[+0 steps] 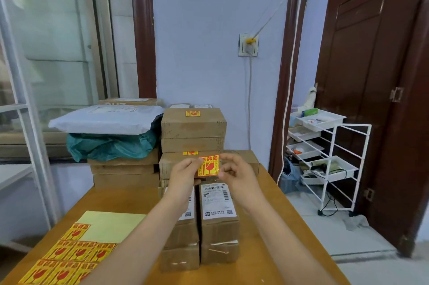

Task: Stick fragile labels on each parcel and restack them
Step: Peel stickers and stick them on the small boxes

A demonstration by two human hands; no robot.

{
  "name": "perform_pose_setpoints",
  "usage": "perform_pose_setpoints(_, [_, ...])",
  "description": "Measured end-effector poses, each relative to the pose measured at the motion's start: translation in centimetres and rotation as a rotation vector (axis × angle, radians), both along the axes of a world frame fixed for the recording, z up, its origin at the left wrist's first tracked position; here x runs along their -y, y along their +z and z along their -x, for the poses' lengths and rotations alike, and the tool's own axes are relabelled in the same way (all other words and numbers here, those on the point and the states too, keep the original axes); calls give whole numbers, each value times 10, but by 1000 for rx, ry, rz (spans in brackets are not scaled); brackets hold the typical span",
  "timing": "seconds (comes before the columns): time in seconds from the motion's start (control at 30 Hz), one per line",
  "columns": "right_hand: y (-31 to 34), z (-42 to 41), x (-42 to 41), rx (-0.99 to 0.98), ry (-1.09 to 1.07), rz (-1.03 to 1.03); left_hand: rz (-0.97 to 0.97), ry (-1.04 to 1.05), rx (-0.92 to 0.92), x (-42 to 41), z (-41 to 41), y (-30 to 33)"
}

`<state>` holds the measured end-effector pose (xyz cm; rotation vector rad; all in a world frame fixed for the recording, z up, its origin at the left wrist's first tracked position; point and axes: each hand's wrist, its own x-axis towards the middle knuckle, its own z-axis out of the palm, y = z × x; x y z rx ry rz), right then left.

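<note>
At centre frame, a person's left hand and right hand pinch the side edges of a square yellow-and-red fragile label, held above two brown cardboard parcels on the wooden bench; a partly used yellow sticker sheet lies lower left

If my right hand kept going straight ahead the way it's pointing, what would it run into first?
Probably the stack of brown boxes just beyond the fragile label that your right hand and left hand pinch between them, though depth is hard to judge from one view.
</note>
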<state>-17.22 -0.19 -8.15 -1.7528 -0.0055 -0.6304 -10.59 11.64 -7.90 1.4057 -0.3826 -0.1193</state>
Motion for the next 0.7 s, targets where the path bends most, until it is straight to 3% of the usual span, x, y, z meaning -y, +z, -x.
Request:
perform_pose_setpoints(0.2, [-5, -1, 6, 20, -69, 69, -4, 19, -32, 7, 2, -4])
perform_pose_setpoints(0.5, [-18, -1, 25, -214, -187, 83, 35, 148, 56, 12, 7, -11])
perform_pose_setpoints(0.7, [-15, 0, 32, -195, -229, 80, -30, 69, 21, 8, 7, -8])
